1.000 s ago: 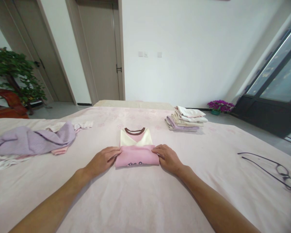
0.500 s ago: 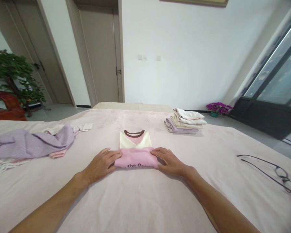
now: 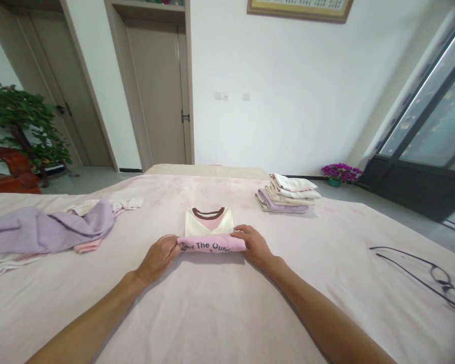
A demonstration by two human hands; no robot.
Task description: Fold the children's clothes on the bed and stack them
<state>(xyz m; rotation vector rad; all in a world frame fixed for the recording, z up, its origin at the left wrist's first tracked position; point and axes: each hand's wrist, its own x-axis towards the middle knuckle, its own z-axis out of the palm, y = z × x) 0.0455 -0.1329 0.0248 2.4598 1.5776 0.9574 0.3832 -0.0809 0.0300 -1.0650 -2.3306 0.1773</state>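
A pink and cream shirt [image 3: 211,245] with a dark brown collar lies partly folded on the bed, collar pointing away from me. Its near part is rolled up into a pink band with the printed words "The Out..." showing. My left hand [image 3: 162,257] grips the left end of this band, fingers closed on the cloth. At the right end, my right hand [image 3: 253,245] holds the band with thumb and fingers, the thumb mostly hidden.
A stack of folded clothes [image 3: 288,194] sits at the back right. Loose clothes, with a lilac knit piece [image 3: 49,227] on top, lie in a heap at the left. Eyeglasses [image 3: 442,283] rest on the pale pink sheet [image 3: 220,313] at the right.
The near edge of the shirt has turned over away from me, so the pink band is narrower and more print shows. Both hands have moved with it. The view has tilted slightly up.
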